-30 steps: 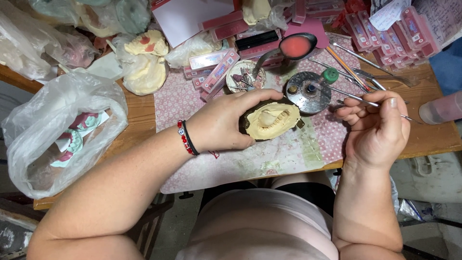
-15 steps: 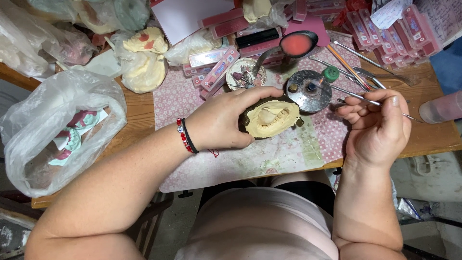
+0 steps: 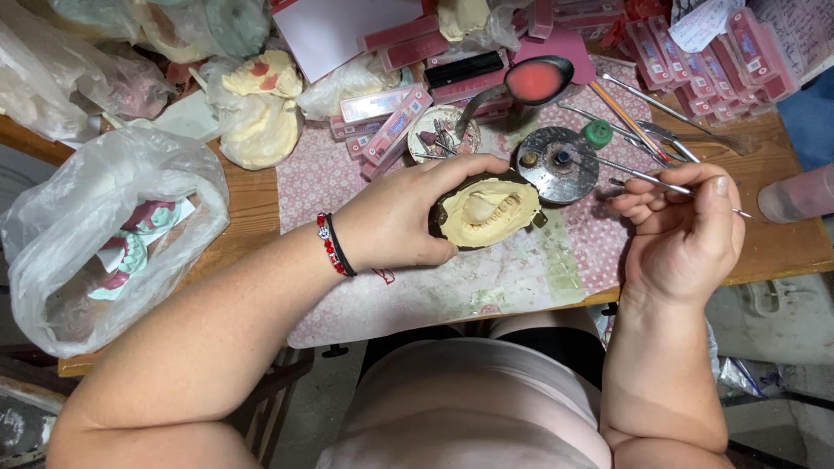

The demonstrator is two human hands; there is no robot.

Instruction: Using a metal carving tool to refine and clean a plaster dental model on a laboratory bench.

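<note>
The left hand (image 3: 395,217) grips the cream dental cast (image 3: 486,213); the right hand (image 3: 686,230), right of the cast, pinches a thin metal instrument (image 3: 647,178). A slip could chip the plaster teeth.

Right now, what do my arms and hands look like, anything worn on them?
Both arms are bare, with no sleeves or gloves. The left hand has a red beaded bracelet and a black band at the wrist. The right hand wears nothing.

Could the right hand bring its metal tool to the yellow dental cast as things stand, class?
Probably yes. The right hand holds the thin metal tool beside the cast. The left hand grips the cast's left side, leaving the right side uncovered.
</note>
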